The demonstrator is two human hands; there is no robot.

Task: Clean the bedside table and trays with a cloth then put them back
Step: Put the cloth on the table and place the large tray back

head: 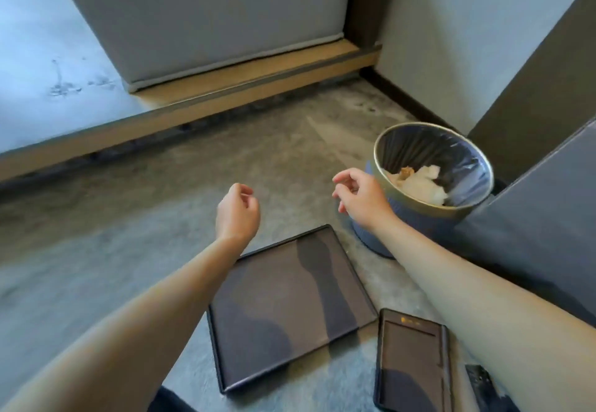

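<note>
Tray point(290, 308) flat on grey carpet point(129, 250); left hand point(237, 215), right hand point(361, 199): grip loose, empty.

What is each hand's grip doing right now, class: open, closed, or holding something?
Left hand: grip open, fingers loosely curled, holding nothing.
Right hand: grip open, loosely curled, empty, near the bin.

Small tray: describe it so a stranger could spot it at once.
Find the round bin on the carpet. Nearer the camera lies a big tray, with the small tray to its right. It is narrower, with a gold mark at its far end.
</note>
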